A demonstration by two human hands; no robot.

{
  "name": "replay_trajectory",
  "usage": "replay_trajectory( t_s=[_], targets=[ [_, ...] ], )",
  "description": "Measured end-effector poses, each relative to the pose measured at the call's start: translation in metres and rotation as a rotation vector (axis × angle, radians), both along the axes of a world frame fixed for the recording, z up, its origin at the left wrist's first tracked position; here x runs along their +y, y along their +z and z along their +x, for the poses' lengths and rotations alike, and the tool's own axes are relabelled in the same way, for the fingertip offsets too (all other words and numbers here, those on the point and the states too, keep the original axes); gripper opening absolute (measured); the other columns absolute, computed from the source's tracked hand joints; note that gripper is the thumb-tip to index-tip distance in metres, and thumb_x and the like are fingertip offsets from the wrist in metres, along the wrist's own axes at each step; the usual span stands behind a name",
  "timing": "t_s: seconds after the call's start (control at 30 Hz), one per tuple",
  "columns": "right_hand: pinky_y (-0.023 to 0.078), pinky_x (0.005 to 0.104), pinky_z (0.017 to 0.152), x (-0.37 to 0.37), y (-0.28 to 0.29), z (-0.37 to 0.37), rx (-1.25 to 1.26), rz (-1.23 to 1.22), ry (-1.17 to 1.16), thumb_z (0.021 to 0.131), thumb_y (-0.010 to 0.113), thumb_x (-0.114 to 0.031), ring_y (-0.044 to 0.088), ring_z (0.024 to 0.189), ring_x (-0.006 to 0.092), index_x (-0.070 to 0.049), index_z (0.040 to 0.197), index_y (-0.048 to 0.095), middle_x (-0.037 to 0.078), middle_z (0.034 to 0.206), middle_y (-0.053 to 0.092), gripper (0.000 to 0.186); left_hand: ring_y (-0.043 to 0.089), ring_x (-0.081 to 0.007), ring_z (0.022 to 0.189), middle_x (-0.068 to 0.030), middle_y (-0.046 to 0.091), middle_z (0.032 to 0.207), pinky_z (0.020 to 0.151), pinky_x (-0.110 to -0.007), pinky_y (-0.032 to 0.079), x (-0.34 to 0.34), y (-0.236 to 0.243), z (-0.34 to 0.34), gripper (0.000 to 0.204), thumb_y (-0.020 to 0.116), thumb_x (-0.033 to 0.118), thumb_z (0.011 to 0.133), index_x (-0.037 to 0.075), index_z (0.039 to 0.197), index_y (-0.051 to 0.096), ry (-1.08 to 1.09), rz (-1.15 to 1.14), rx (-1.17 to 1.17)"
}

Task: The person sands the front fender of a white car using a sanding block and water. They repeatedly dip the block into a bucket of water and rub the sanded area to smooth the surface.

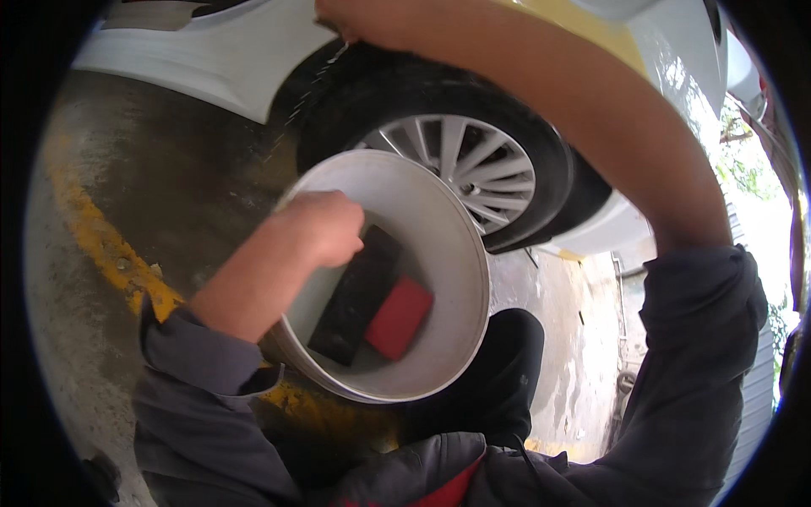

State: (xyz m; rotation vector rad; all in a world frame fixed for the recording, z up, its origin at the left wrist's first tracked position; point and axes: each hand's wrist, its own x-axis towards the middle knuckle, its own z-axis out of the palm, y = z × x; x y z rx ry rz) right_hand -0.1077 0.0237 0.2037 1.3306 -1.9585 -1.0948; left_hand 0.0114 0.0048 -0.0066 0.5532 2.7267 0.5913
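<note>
A white round bucket (460,245) stands in front of me, beside a car wheel. Inside lie a long black block (359,296) and a smaller red block (400,317), side by side and touching; they look like sponges. My left hand (325,226) is closed in a fist over the left part of the bucket's opening, near the black block's upper end. Anything inside that fist is hidden. My right arm reaches across to the car's wheel arch. My right hand (338,19) is cut off by the top edge, with water drops falling below it, and its fingers are hidden.
The car wheel (465,182), with its silver rim and black tyre, is just beyond the bucket. White car bodywork (203,59) spans the top. A yellow painted line (106,241) crosses the wet floor on the left. My knee (515,346) is right of the bucket.
</note>
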Motion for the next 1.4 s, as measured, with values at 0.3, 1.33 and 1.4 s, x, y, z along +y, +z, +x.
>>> replay_trajectory(
  t_s=[0.3,1.33,1.4],
  targets=[
    [0.058,0.0521,0.083,0.189,0.104,0.042,0.087,-0.29,-0.229,0.083,0.081,-0.036,0.074,0.094,0.0394,-0.01,0.093,0.078,0.017,0.092,0.077,0.029,0.073,-0.036,0.091,-0.0163,0.077,0.093,0.083,-0.048,0.058,0.005,0.005,0.007,0.025,0.072,0.031,0.095,0.007,0.096,0.079,0.117,-0.051,0.005],
    [0.062,0.0469,0.079,0.058,0.037,0.028,-0.052,-0.076,-0.093,0.088,0.077,-0.027,0.078,0.092,0.0346,-0.01,0.097,0.081,0.015,0.097,0.079,0.02,0.073,-0.0417,0.095,-0.0205,0.076,0.098,0.086,-0.053,0.058,0.005,0.005,0.001,0.036,0.069,0.037,0.099,0.003,0.098,0.078,0.018,0.039,-0.015],
    [0.062,0.046,0.081,0.031,0.005,0.006,-0.04,0.004,-0.026,0.089,0.075,-0.021,0.078,0.097,0.0332,-0.008,0.095,0.082,0.015,0.101,0.08,0.016,0.073,-0.0419,0.098,-0.0211,0.076,0.1,0.088,-0.053,0.058,0.01,0.007,-0.001,0.036,0.068,0.036,0.1,0.002,0.099,0.079,-0.002,0.031,-0.027]
  ],
)
